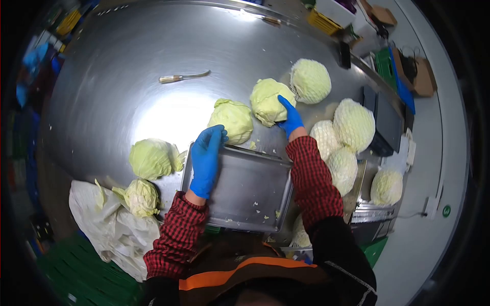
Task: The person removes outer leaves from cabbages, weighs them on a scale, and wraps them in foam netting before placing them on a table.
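Observation:
My right hand (pixel 291 115), in a blue glove, grips the right side of a pale green cabbage (pixel 268 102) on the steel table (pixel 112 76). Beside it on the left sits another cabbage (pixel 234 122). My left hand (pixel 206 158), also gloved in blue, is raised over the left edge of a metal tray (pixel 245 188), close to that second cabbage. Its fingers are pressed together, and what they hold, if anything, is too small to make out. Small leaf scraps lie in the tray.
Netted cabbages (pixel 353 125) stand at the right, one (pixel 310 81) behind my right hand. Two loose cabbages (pixel 150 159) (pixel 141 198) sit at the left by a white sack (pixel 109 224). A curved knife (pixel 184 77) lies farther back, near another wooden-handled tool (pixel 270 20) at the far edge.

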A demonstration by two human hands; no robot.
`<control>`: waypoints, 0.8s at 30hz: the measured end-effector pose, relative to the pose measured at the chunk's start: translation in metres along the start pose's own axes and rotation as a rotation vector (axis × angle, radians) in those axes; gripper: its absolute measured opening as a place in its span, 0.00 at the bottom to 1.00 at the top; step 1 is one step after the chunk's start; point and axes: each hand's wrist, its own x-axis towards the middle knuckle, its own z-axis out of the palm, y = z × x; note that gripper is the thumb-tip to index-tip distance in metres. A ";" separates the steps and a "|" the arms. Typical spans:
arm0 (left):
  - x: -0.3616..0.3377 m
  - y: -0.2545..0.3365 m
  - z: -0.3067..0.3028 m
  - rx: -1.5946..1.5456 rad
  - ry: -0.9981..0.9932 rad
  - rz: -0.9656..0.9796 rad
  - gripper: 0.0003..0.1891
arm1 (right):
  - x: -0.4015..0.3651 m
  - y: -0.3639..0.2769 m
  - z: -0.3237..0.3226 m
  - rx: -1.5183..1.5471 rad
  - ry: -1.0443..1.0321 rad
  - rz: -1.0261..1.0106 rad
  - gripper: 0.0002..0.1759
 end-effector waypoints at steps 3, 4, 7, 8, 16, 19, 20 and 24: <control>0.000 0.007 -0.013 0.022 0.071 0.028 0.12 | -0.018 -0.009 0.024 0.042 -0.176 -0.179 0.35; 0.003 0.011 -0.011 0.173 0.087 0.145 0.16 | -0.035 -0.016 0.036 -0.003 -0.209 -0.234 0.36; 0.006 0.034 0.012 0.475 0.075 0.577 0.34 | -0.097 -0.025 0.092 -0.195 -0.284 -0.441 0.35; 0.009 0.040 0.020 0.496 0.074 0.623 0.37 | -0.118 -0.023 0.112 -0.216 -0.277 -0.515 0.34; 0.038 0.040 -0.027 0.459 0.453 0.838 0.21 | -0.165 0.048 0.177 -0.415 -0.233 -0.663 0.33; 0.034 0.063 -0.074 0.278 0.609 0.687 0.14 | -0.169 0.074 0.202 -0.242 -0.424 -0.384 0.30; 0.033 0.071 -0.093 0.187 0.606 0.592 0.12 | -0.168 0.081 0.209 -0.221 -0.496 -0.279 0.30; 0.045 0.084 -0.204 -0.237 0.589 0.378 0.13 | -0.160 0.116 0.258 -0.002 -0.609 0.331 0.30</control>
